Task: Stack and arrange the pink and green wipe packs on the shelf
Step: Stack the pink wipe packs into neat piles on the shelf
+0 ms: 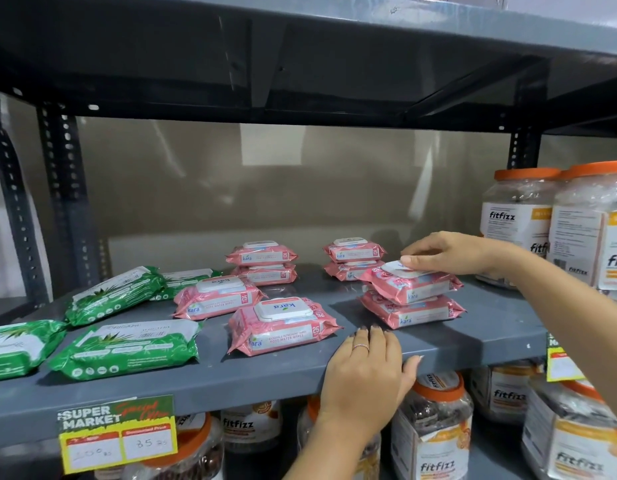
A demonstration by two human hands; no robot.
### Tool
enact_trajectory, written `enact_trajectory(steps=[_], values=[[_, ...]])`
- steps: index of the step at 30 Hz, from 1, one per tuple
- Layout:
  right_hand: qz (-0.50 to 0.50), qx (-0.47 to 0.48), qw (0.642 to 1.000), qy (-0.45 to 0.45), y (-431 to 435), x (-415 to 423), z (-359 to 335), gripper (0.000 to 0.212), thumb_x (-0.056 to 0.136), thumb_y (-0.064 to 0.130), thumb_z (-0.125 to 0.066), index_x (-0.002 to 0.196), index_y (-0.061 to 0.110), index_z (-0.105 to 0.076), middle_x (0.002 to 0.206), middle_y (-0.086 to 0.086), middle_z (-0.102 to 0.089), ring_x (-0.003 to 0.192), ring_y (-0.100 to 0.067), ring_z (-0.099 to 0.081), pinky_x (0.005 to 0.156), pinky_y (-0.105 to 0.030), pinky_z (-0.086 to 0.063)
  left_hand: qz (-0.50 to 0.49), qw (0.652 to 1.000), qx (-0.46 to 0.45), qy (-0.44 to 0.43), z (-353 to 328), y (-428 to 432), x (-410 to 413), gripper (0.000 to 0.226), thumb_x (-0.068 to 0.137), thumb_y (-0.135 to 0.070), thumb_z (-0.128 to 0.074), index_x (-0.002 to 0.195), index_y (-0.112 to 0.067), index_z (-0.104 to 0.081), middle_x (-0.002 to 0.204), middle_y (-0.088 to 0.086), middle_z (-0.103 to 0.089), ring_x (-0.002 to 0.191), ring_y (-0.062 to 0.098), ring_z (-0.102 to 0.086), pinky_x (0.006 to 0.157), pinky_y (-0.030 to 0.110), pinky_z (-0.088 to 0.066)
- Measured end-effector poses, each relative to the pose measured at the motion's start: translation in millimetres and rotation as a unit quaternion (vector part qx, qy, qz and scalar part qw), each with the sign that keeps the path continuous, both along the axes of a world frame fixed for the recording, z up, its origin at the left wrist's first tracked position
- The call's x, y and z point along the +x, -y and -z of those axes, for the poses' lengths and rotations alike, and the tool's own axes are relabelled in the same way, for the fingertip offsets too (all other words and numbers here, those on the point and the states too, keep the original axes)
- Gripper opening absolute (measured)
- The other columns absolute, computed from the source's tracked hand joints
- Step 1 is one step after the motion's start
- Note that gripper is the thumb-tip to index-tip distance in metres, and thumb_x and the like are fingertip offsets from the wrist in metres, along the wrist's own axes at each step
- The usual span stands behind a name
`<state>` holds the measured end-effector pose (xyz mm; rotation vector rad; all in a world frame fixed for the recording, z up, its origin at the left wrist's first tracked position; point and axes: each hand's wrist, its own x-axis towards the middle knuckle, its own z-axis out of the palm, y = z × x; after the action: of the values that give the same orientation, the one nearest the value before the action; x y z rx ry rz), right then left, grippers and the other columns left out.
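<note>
On the grey shelf (473, 341), pink wipe packs stand in three stacks of two: back middle (262, 255), back right (355, 251), and front right (412, 311). My right hand (452, 252) rests its fingertips on the white lid of the top pink pack (409, 284) of the front right stack. Two single pink packs lie flat at the centre (217, 296) and front (283, 325). Several green packs (127, 348) lie loosely at the left, one (113, 294) tilted. My left hand (366, 372) lies flat on the shelf's front edge, holding nothing.
Large clear jars with orange lids (518, 220) stand at the shelf's right end. More such jars (435, 431) fill the shelf below. A yellow and green price tag (118, 434) hangs on the front lip. Slotted metal uprights (64, 202) stand at the left.
</note>
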<state>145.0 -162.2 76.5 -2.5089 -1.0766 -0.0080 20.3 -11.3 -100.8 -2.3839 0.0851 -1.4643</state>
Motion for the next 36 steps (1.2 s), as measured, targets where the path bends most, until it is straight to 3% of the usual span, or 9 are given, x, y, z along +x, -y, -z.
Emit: enact_trajectory(steps=[2,4,9,18,23,25,29,33,36], values=[[-0.010,-0.003,1.000,-0.028,4,-3,-4,0.041,0.078,0.053,-0.063,0.112,0.031,-0.067,0.118,0.013,-0.061,0.110,-0.007,-0.059,0.098,-0.027,-0.044,-0.001,1.000,0.001,0.005,0,0,1,0.049,0.100,-0.050,-0.037,0.096,-0.015,-0.072,0.095,0.002,-0.072,0.086,0.015,-0.068,0.079,0.026,-0.054],[-0.019,-0.022,0.998,-0.049,9,-4,-4,0.057,0.070,0.055,-0.069,0.123,0.034,-0.061,0.126,0.014,-0.059,0.115,-0.008,-0.057,0.102,-0.030,-0.043,0.001,1.000,-0.001,0.014,1,0,2,0.050,0.101,-0.049,-0.036,0.095,-0.014,-0.072,0.095,0.002,-0.072,0.085,0.015,-0.068,0.079,0.026,-0.054],[-0.018,0.004,0.998,-0.061,9,0,6,0.052,0.076,0.045,-0.070,0.126,0.039,-0.055,0.119,0.010,-0.065,0.105,-0.009,-0.063,0.094,-0.032,-0.051,0.005,0.999,0.000,0.033,2,-1,5,0.050,0.100,-0.050,-0.037,0.094,-0.015,-0.072,0.094,0.001,-0.072,0.085,0.015,-0.068,0.078,0.025,-0.054],[0.005,-0.029,0.999,0.033,4,1,12,0.082,0.057,0.074,-0.060,0.128,0.031,-0.056,0.119,0.011,-0.064,0.104,-0.010,-0.062,0.092,-0.036,-0.052,0.006,1.000,-0.011,0.015,0,1,0,0.049,0.101,-0.049,-0.036,0.094,-0.015,-0.071,0.094,0.000,-0.072,0.085,0.014,-0.067,0.077,0.025,-0.053],[0.000,-0.019,1.000,0.009,1,-6,0,0.100,0.060,0.066,-0.068,0.147,0.034,-0.029,0.147,0.005,-0.043,0.135,-0.016,-0.042,0.111,-0.033,-0.034,0.013,1.000,-0.015,-0.003,-7,3,-13,0.041,0.098,-0.045,-0.045,0.097,-0.013,-0.071,0.098,0.003,-0.072,0.098,0.020,-0.066,0.087,0.033,-0.052],[-0.012,0.010,0.998,0.055,-8,-14,-7,0.093,0.068,0.060,-0.068,0.147,0.033,-0.027,0.148,0.003,-0.043,0.136,-0.014,-0.040,0.111,-0.031,-0.032,0.036,0.998,-0.031,0.041,-9,3,-26,0.033,0.095,-0.038,-0.051,0.091,-0.013,-0.072,0.097,0.003,-0.072,0.106,0.023,-0.064,0.096,0.039,-0.048],[-0.089,0.052,0.989,0.104,-43,-41,-8,0.066,0.078,0.045,-0.069,0.138,0.031,-0.045,0.138,0.006,-0.054,0.124,-0.009,-0.051,0.102,-0.026,-0.039,0.032,0.986,-0.108,0.122,-18,-21,-84,0.032,0.095,-0.037,-0.054,0.092,-0.014,-0.076,0.103,-0.001,-0.073,0.108,0.019,-0.065,0.103,0.039,-0.043],[-0.182,0.027,0.978,0.103,-84,-69,4,0.056,0.080,0.045,-0.068,0.132,0.030,-0.053,0.127,0.018,-0.057,0.113,0.003,-0.052,0.085,-0.006,-0.038,-0.056,0.981,-0.123,0.140,-9,-72,-127,0.034,0.091,-0.041,-0.058,0.094,-0.012,-0.076,0.099,0.000,-0.074,0.097,0.015,-0.069,0.101,0.037,-0.044],[-0.213,0.006,0.971,0.111,-109,-78,12,0.060,0.080,0.051,-0.066,0.135,0.031,-0.051,0.135,0.015,-0.056,0.116,-0.002,-0.053,0.095,-0.019,-0.043,-0.093,0.983,-0.119,0.110,9,-95,-136,0.040,0.091,-0.046,-0.056,0.096,-0.012,-0.076,0.101,0.001,-0.074,0.101,0.016,-0.068,0.102,0.035,-0.042]])
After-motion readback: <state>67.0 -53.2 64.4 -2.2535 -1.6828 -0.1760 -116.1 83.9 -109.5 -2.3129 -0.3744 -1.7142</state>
